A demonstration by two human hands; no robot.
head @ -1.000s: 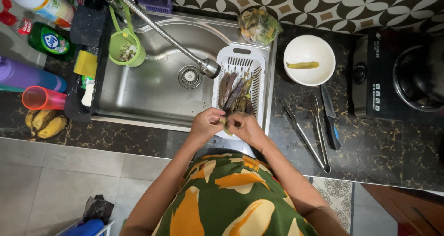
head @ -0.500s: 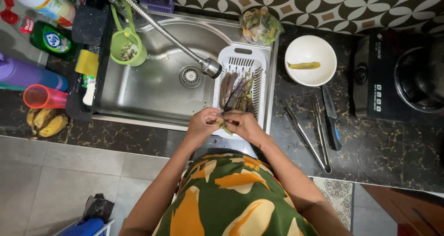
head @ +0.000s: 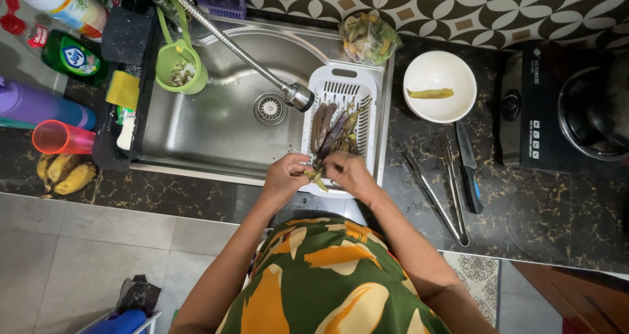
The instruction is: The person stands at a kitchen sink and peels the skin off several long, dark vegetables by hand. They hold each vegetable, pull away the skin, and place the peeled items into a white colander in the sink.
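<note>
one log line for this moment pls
left hand and right hand: both on small green vegetable | over white basket of eggplants | sink

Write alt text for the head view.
Seen from above, a left hand and right hand hold a small vegetable over a white basket of long eggplants at a steel sink. A bowl, tongs and knife lie to the right.

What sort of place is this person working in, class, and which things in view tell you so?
Most likely a home kitchen: a stainless steel sink with a flexible tap, an electric cooker on the dark stone counter, and both hands trimming a vegetable over a white basket of eggplants.
</note>
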